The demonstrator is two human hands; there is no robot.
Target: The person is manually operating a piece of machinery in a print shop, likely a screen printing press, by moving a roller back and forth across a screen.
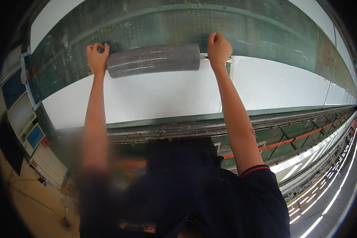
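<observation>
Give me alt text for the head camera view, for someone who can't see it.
A person's left hand and right hand, both curled, are near opposite ends of a grey roll on a long green worktable; whether they grip anything is unclear. White sheeting covers its nearer part.

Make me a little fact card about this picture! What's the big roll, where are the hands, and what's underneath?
Big thing: grey roll, lying sideways
Left hand: fingers curled, by the roll's left end; hold unclear
Right hand: fingers curled, past the roll's right end
Poking out: thin rod, toward the right hand; grasp unclear
Underneath: green table and white sheet
</observation>
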